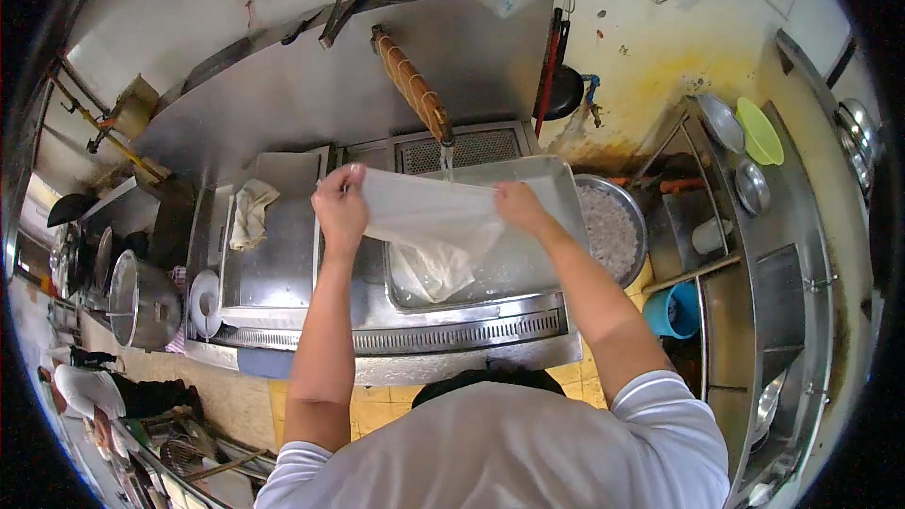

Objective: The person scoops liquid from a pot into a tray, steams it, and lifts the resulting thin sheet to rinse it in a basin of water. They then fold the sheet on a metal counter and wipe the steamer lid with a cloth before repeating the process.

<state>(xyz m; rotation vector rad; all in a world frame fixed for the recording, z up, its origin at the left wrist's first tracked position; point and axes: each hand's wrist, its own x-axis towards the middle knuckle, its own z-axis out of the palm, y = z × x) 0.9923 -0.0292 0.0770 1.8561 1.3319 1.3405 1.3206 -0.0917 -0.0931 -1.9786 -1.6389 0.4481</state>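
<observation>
- White thin cloth sheet (pixel 429 217) stretches left to right over the steel sink tray (pixel 556 179), its lower folds drooping down into it.
- Left hand (pixel 341 203) pinches one top corner.
- Right hand (pixel 517 203) grips the other, beneath the running tap (pixel 415 85).

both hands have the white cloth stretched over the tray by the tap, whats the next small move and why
Probably shift the white cloth slightly back so more of it sits under the water stream. The left hand and right hand hold its top edge taut, the stream meets only that edge, and the rest hangs over the metal tray.
</observation>
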